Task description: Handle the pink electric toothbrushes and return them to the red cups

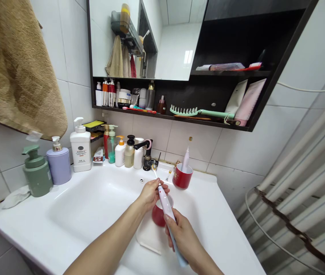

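Right hand point(181, 236) wraps closed around a white-and-pink electric toothbrush point(165, 202), while the left hand point(151, 194) curls shut on a small brush head point(154, 172), just beside the handle's tip, above a white basin point(21, 223). A red cup point(159, 215) sits beneath the hands; a second red cup point(183, 177), holding another electric toothbrush point(185, 158), stands at the basin's far edge.

Free basin point(93, 206) leftward; red cup point(181, 177) rightward
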A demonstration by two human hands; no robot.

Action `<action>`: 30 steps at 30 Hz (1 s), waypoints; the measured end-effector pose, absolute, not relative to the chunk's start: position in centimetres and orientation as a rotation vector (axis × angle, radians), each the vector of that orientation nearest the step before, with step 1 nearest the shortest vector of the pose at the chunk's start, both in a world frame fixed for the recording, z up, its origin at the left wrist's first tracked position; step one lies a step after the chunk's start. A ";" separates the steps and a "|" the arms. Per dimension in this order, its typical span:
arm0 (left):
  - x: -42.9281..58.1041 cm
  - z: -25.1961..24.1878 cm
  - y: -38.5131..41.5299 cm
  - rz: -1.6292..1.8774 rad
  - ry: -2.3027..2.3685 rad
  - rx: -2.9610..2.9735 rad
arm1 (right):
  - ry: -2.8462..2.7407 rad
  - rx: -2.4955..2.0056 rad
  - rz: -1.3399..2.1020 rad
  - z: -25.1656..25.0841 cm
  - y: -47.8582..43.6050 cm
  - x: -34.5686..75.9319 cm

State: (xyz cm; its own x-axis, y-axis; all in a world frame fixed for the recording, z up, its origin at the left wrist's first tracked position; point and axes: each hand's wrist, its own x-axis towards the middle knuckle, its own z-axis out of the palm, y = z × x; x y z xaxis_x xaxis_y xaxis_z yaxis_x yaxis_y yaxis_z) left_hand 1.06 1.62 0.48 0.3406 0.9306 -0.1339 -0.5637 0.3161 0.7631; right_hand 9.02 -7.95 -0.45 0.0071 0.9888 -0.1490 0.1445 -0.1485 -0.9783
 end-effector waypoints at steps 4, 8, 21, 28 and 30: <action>1.2 0.5 1.5 1.106 0.633 0.703 | -1.276 -1.440 1.208 -0.6 -7.9 9.1; 1.1 0.5 1.5 1.089 0.602 0.690 | -1.176 -1.376 1.377 -0.3 -8.1 8.9; 1.5 0.4 1.3 1.061 0.573 0.761 | -1.231 -1.381 1.276 -0.7 -7.9 8.9; 1.7 0.6 0.9 1.041 0.568 0.796 | -1.252 -1.412 1.078 -1.2 -7.7 8.8; 1.6 0.7 0.9 1.033 0.570 0.791 | -1.195 -1.345 1.197 -1.2 -7.8 8.9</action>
